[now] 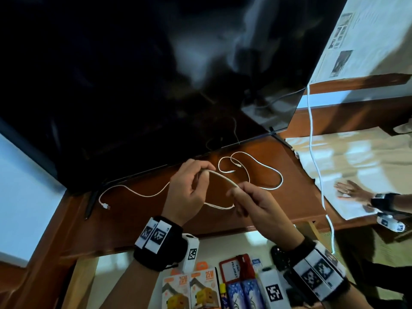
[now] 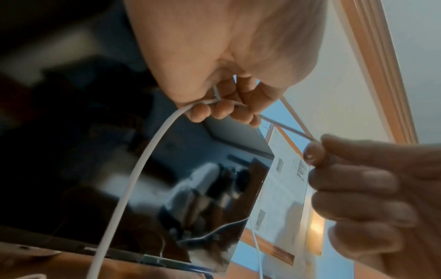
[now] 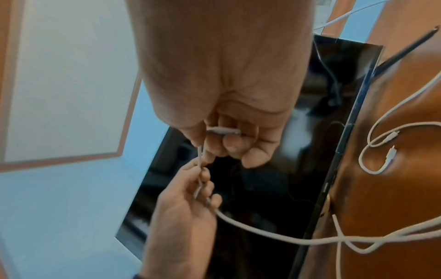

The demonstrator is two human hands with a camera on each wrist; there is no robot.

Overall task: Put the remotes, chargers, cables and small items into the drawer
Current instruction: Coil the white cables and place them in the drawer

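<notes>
Both hands hold one white cable (image 1: 223, 177) above the brown cabinet top (image 1: 278, 206). My left hand (image 1: 200, 175) curls its fingers round the cable (image 2: 152, 149). The right hand (image 1: 236, 192) pinches it near the plug end (image 3: 222, 130). The cable's other plug (image 1: 105, 206) lies on the cabinet top at the left. A second white cable (image 1: 281, 179) lies looped on the top behind the hands. Below the front edge the drawer (image 1: 82, 282) is open. It holds two charger boxes (image 1: 192, 288), a black remote (image 1: 278, 255), a red card holder (image 1: 236, 268) and blue packs (image 1: 243, 293).
A large dark TV screen (image 1: 133, 85) stands just behind the hands. At the right, another person's hand (image 1: 350, 190) rests on a white sheet (image 1: 330, 175). A long white cord (image 1: 312, 130) hangs down from the TV's right corner past the cabinet's right end.
</notes>
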